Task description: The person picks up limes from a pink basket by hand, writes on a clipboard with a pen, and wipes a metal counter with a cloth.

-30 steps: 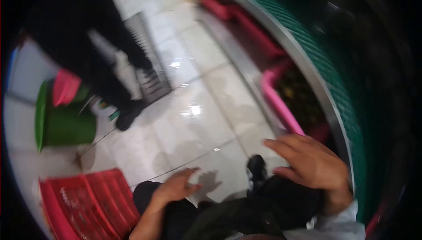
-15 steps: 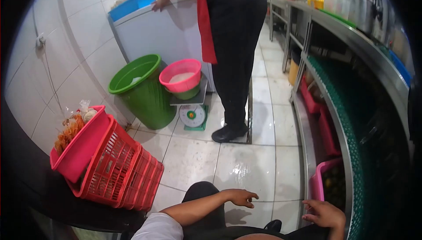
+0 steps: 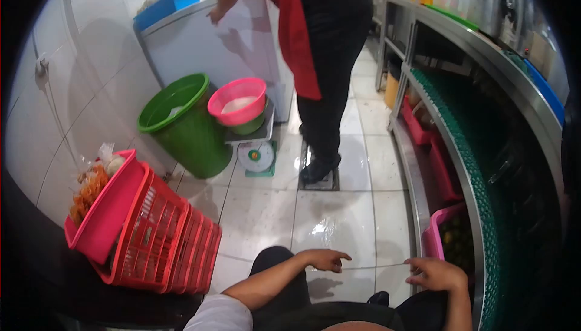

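Note:
My left hand (image 3: 327,260) hovers over my knee and the tiled floor, index finger stretched out and the other fingers loosely curled. Nothing shows in it. To its right, my right hand (image 3: 438,274) is held palm down with fingers apart and slightly bent, also with nothing visible in it. A pink bin (image 3: 433,238) with dark green round items inside stands on the low shelf just beyond the right hand. Neither hand touches anything that I can see.
Stacked red crates (image 3: 154,231) with a pink tray (image 3: 109,207) stand left. Ahead are a green bucket (image 3: 187,134), a dial scale (image 3: 256,156) bearing a pink basin (image 3: 238,113), and a person in a red apron (image 3: 298,46). Steel shelving (image 3: 423,207) runs along the right.
The person ahead has shifted right and lifted a hand off the white chest; their feet have moved. My view has turned slightly. My hands rise a little, fingers much the same.

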Demonstrator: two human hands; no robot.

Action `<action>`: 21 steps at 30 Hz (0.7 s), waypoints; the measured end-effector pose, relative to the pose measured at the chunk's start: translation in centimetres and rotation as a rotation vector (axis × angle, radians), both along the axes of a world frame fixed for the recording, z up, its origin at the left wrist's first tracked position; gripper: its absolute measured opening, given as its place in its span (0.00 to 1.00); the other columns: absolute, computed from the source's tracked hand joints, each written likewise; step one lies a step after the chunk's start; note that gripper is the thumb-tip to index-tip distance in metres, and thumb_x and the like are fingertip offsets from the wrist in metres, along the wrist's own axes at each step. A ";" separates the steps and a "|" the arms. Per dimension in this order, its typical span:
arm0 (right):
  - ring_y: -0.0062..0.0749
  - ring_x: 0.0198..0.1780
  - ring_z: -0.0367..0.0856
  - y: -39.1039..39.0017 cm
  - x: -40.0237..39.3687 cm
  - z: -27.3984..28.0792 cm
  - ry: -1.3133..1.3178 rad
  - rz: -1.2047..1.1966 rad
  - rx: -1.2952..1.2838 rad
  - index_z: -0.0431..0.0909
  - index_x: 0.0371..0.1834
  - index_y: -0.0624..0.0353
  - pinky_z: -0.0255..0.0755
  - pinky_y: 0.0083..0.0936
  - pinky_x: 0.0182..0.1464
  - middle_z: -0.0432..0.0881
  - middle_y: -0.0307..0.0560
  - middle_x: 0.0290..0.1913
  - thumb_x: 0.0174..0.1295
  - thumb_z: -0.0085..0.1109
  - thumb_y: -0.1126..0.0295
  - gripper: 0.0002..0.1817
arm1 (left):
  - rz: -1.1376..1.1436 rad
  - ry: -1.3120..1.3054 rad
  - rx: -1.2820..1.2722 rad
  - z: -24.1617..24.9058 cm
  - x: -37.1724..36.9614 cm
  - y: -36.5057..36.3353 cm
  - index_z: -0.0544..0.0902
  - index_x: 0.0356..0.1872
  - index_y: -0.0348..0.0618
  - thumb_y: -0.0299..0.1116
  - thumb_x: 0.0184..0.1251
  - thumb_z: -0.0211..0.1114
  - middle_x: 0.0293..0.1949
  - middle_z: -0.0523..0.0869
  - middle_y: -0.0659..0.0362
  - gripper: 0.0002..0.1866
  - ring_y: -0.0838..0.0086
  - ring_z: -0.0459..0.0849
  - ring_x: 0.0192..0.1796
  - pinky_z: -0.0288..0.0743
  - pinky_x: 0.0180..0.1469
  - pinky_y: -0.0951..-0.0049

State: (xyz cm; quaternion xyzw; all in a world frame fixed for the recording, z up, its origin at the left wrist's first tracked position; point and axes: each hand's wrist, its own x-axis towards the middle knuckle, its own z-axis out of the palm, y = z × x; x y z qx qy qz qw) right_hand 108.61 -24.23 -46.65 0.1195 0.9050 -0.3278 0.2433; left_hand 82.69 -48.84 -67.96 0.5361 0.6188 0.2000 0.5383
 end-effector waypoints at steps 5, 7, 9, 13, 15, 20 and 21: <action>0.52 0.52 0.88 1.6 -0.6 -1.1 0.004 0.018 -0.009 0.77 0.67 0.62 0.81 0.40 0.55 0.87 0.59 0.51 0.67 0.70 0.56 0.30 | 0.021 0.156 -0.074 0.3 -0.3 -0.9 0.67 0.78 0.46 0.41 0.69 0.69 0.46 0.91 0.48 0.38 0.57 0.89 0.52 0.80 0.57 0.59; 0.51 0.51 0.88 0.9 -0.8 -0.7 0.038 -0.009 -0.078 0.77 0.66 0.63 0.81 0.40 0.54 0.87 0.59 0.51 0.66 0.71 0.57 0.30 | 0.039 0.073 -0.097 0.8 -0.2 -0.7 0.67 0.78 0.47 0.43 0.69 0.69 0.40 0.92 0.50 0.38 0.58 0.90 0.46 0.80 0.53 0.59; 0.50 0.50 0.88 1.1 -0.4 -1.2 0.030 -0.026 -0.102 0.76 0.66 0.64 0.81 0.40 0.53 0.87 0.60 0.50 0.66 0.72 0.59 0.30 | 0.026 0.035 -0.123 1.7 0.3 -0.3 0.67 0.78 0.47 0.44 0.70 0.68 0.37 0.92 0.51 0.38 0.60 0.90 0.43 0.80 0.51 0.60; 0.49 0.48 0.89 1.4 -0.2 -1.1 -0.006 -0.055 -0.070 0.76 0.66 0.65 0.82 0.40 0.51 0.87 0.61 0.49 0.65 0.72 0.61 0.30 | 0.015 0.061 -0.099 0.9 0.4 0.1 0.66 0.79 0.47 0.49 0.71 0.67 0.35 0.91 0.50 0.39 0.60 0.90 0.39 0.80 0.48 0.60; 0.46 0.46 0.89 1.4 -0.2 -1.2 0.001 -0.073 -0.083 0.76 0.65 0.66 0.82 0.39 0.50 0.87 0.60 0.48 0.65 0.72 0.63 0.29 | 0.026 0.062 -0.075 0.3 0.5 0.3 0.69 0.77 0.47 0.51 0.71 0.67 0.40 0.91 0.48 0.38 0.58 0.90 0.44 0.80 0.51 0.59; 0.45 0.44 0.89 1.2 -0.3 -0.4 0.027 -0.138 -0.067 0.79 0.61 0.66 0.82 0.39 0.49 0.88 0.57 0.46 0.63 0.71 0.69 0.24 | -0.015 0.113 -0.014 -0.3 0.7 0.9 0.72 0.75 0.46 0.55 0.71 0.66 0.44 0.92 0.47 0.37 0.56 0.90 0.50 0.79 0.56 0.57; 0.46 0.45 0.89 1.2 -0.2 -0.2 0.050 -0.141 -0.046 0.79 0.60 0.66 0.82 0.39 0.49 0.88 0.57 0.46 0.62 0.71 0.71 0.23 | -0.036 0.142 0.015 -0.7 0.9 1.3 0.72 0.75 0.46 0.55 0.71 0.66 0.44 0.92 0.47 0.37 0.56 0.90 0.49 0.80 0.55 0.57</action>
